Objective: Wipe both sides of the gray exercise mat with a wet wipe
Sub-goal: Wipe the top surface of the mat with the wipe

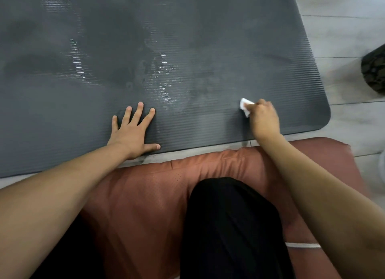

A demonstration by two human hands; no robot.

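Two hands on the gray mat: left hand spread flat, right hand pinching the wipe.

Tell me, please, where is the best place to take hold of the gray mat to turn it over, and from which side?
Probably the rounded near-right corner of the gray mat, coming from the floor side. That corner lies flat with bare floor around it, so fingers can slip under. The right hand holds the wet wipe; the left hand is free.
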